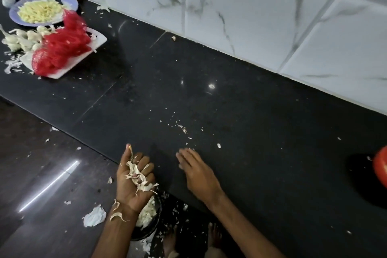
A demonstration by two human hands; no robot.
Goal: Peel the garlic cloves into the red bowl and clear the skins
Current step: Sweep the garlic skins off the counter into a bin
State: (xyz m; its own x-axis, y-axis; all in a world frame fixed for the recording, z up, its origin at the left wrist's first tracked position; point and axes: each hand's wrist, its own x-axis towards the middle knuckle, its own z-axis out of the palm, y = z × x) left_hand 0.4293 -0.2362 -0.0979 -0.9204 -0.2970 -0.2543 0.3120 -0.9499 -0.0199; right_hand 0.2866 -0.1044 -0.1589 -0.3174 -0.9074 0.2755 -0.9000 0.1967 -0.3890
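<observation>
White skins: papery curls heaped in the cupped left hand, right at the bench edge. They look feather-light, dry and brittle; a puff of air would scatter them.
Left fingers: curled loosely up round the heap, palm up, thumb straight. A few curls cling to the wrist.
Right hand: flat on the bench, fingers straight and close together, holding nothing, tips just beside a few specks.
Flakes: a thin trail lies ahead of the right hand, with more dotted well apart. They look too small and flimsy to pinch one by one, so I'd sweep them with the hand's edge toward the cupped palm.
Hold: cup, don't squeeze. Pressure would likely crumble them, and bits stick to skin.
Bin: a dark container on the floor under the left wrist, with white scraps inside. It is mostly hidden and its shape is hard to read.
Red bowl: far right, cut off by the frame. Only a sliver shows and its contents are unseen.
Cloves: a pale yellow pile on a plate far left, blurred. They look peeled, yet they are not in the red bowl.
Mesh bag: red, lying on a white board; what lies under it is covered.
Floor: skins are scattered there too, some lost in shadow.
</observation>
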